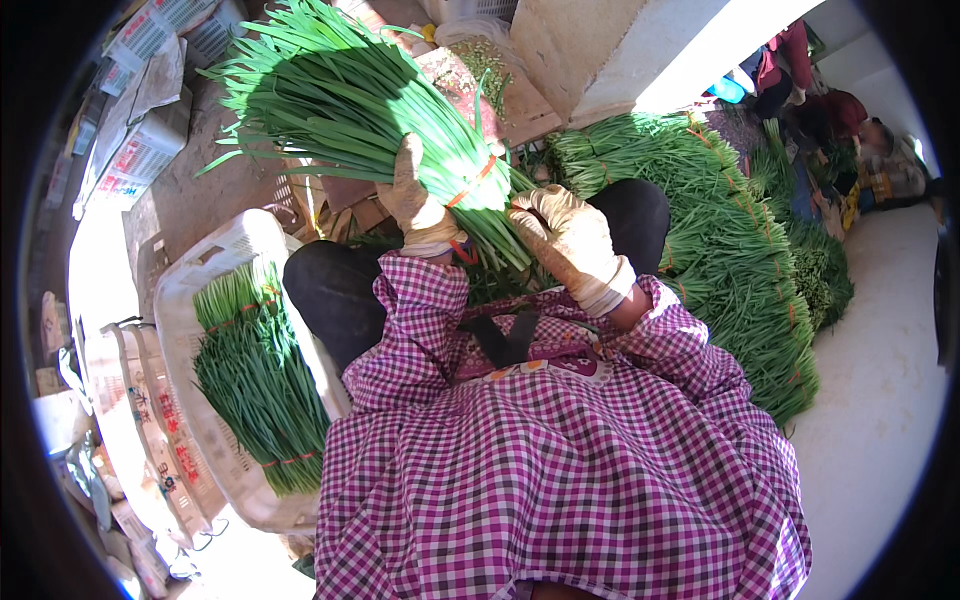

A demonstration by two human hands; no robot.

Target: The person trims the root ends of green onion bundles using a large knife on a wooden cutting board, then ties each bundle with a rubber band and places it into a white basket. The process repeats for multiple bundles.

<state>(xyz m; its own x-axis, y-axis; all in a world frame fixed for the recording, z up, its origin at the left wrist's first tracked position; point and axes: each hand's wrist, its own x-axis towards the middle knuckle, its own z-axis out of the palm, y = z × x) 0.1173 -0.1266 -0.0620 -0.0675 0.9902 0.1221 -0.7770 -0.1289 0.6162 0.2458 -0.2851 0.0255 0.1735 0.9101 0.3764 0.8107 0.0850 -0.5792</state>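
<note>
A large bunch of green garlic chives (360,112) slants across in front of me, its leaves to the upper left and its cut stems to the lower right. An orange-red band (472,182) circles it near the stems. My left hand (420,202), in a pale stained glove, grips the bunch from below, thumb up along its near side; a red band hangs at that wrist. Gloved too, my right hand (562,240) is at the stem end with its fingers curled against the stems; whether it pinches anything is hidden.
At left, a white plastic crate (225,240) holds banded chive bundles (255,375). A long pile of banded bundles (720,277) lies at right beside a pale wall. Stacked crates (146,146) stand upper left, a cardboard piece (532,109) beyond the hands. Other people are at upper right.
</note>
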